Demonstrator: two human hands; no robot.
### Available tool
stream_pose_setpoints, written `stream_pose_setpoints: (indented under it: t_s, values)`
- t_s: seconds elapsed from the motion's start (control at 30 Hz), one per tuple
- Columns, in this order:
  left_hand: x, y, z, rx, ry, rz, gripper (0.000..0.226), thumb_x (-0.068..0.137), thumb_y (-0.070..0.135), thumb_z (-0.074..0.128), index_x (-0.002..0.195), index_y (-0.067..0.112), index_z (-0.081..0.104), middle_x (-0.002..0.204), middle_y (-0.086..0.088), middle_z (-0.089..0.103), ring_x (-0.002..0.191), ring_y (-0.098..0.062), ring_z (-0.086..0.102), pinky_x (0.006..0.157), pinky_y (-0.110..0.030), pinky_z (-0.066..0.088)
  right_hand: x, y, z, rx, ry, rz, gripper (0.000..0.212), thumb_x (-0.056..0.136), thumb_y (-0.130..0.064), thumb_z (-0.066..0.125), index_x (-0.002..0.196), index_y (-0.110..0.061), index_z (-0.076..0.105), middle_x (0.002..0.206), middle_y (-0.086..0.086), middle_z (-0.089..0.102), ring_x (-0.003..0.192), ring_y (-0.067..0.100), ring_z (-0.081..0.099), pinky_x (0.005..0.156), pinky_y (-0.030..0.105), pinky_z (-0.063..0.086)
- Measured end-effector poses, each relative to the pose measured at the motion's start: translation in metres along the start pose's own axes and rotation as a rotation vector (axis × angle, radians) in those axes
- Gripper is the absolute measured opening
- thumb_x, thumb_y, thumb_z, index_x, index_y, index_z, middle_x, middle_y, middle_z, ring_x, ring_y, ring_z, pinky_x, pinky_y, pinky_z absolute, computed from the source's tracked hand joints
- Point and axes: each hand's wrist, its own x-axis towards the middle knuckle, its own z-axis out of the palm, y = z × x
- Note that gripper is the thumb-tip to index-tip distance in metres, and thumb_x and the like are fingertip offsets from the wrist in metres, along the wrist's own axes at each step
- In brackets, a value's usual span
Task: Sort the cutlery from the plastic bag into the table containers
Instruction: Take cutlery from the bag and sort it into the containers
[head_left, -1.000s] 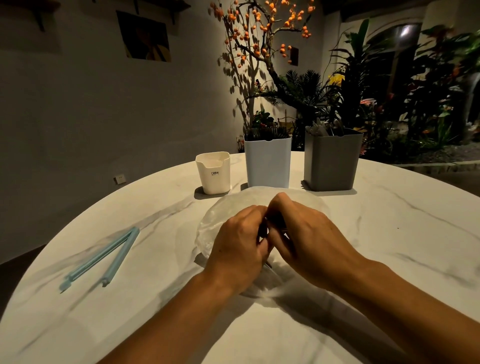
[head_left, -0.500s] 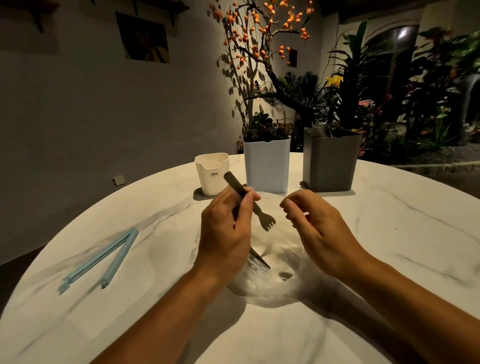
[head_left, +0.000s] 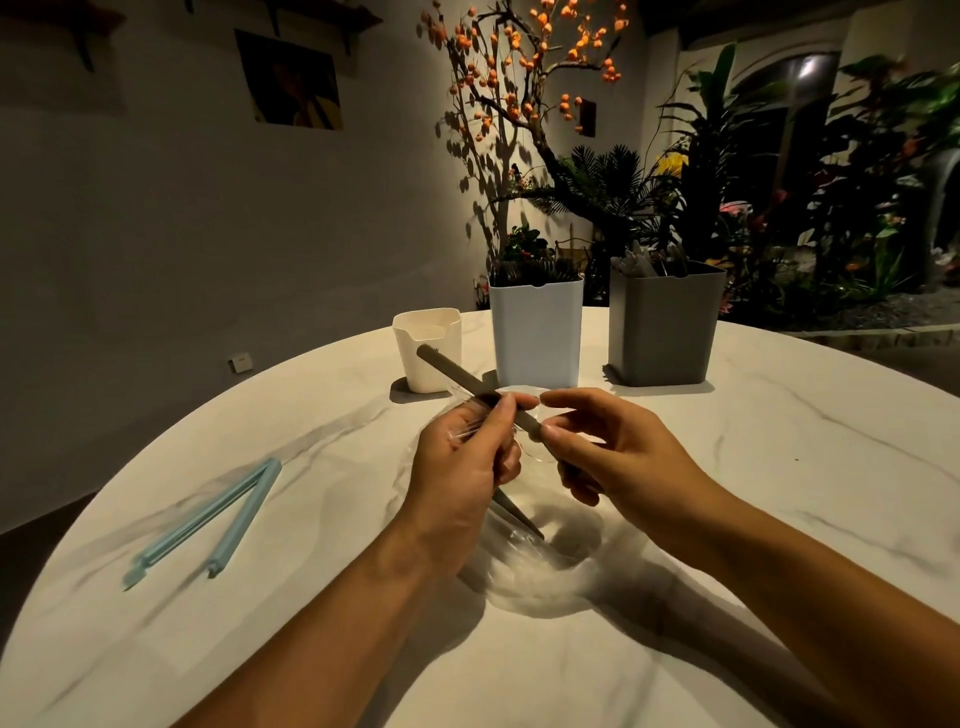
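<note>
My left hand (head_left: 460, 467) grips a dark fork (head_left: 452, 371) by the middle, its handle pointing up and left towards the cream cup (head_left: 426, 348). My right hand (head_left: 618, 457) meets it from the right; thumb and forefinger pinch the fork's lower end, which they hide. Something clear and thin glints between the two hands; I cannot tell what it is. The clear plastic bag (head_left: 540, 577) lies crumpled on the table under my hands, with another dark utensil (head_left: 517, 514) poking out of it. A white container (head_left: 535, 338) and a grey container (head_left: 665, 327) stand behind, both holding cutlery.
A light-blue bag clip (head_left: 208, 519) lies opened in a V on the left of the round marble table (head_left: 805, 467). Plants and an orange-berried tree stand beyond the far edge. A wall runs along the left.
Both hands came up out of the bag. The left drew the fork out and raised it, and the right has now closed in on the fork's lower end.
</note>
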Motion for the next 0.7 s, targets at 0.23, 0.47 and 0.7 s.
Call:
stream_pose_setpoints:
  t_s: [0.23,0.47,0.7]
  values:
    - [-0.001,-0.002,-0.002,-0.002,-0.051,-0.033,0.025,0.091,0.035,0.054,0.089,0.012,0.066,0.059,-0.001,0.048,0.058,-0.013,0.043,0.06,-0.025,0.042,-0.001,-0.004,-0.003,0.155,-0.056,0.111,0.038,0.086,-0.016,0.067,0.124,-0.022,0.061,0.096,0.006,0.071,0.067,0.021,0.07,0.059,0.026,0.055]
    - [-0.002,-0.006,0.001,0.024,-0.051,-0.001,0.02,0.095,0.025,0.058,0.111,0.029,0.069,0.061,0.006,0.056,0.061,-0.011,0.052,0.068,-0.019,0.052,-0.001,-0.01,-0.005,0.175,-0.086,0.186,0.028,0.089,-0.019,0.066,0.116,-0.017,0.06,0.089,0.009,0.072,0.063,0.024,0.07,0.058,0.033,0.058]
    - [-0.001,-0.007,0.002,0.078,0.007,0.015,0.036,0.077,0.042,0.067,0.109,0.026,0.072,0.064,0.01,0.061,0.063,-0.01,0.056,0.062,-0.022,0.051,-0.003,-0.012,-0.005,0.215,-0.086,0.185,0.023,0.088,-0.019,0.064,0.111,-0.014,0.061,0.087,0.009,0.071,0.069,0.024,0.071,0.055,0.029,0.055]
